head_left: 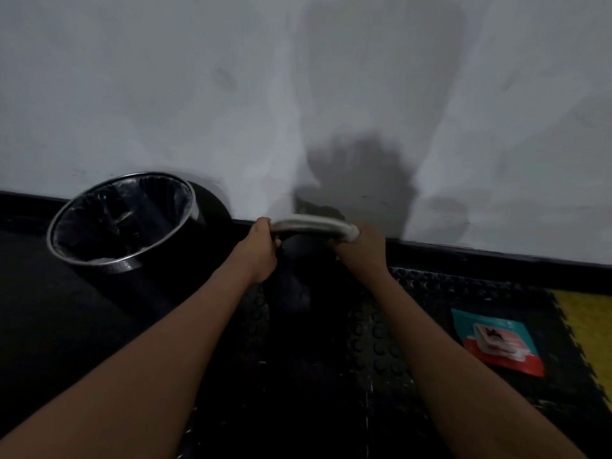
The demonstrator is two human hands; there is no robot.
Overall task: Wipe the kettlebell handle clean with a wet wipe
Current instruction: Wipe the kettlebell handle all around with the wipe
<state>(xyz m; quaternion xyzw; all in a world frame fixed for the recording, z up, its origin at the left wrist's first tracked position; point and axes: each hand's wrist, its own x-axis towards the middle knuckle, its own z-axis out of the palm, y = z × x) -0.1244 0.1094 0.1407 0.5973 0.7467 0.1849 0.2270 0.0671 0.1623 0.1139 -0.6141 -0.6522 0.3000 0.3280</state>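
A black kettlebell (pixel 294 289) stands on the dark studded floor mat, close to the wall. Its pale grey handle (pixel 308 224) arches across the top. My left hand (pixel 261 251) is closed around the handle's left end. My right hand (pixel 364 250) is closed around the right end, pressing a white wet wipe (pixel 351 234) against the bend of the handle. Only a small part of the wipe shows above my fingers. The kettlebell's body is dark and hard to make out between my forearms.
A black round waste bin (pixel 122 258) with a plastic liner stands to the left against the wall. A teal and red wipe packet (pixel 496 342) lies on the mat (pixel 381 326) to the right. A yellow mat tile (pixel 589 326) lies at the far right. A grey wall (pixel 298 94) rises directly behind.
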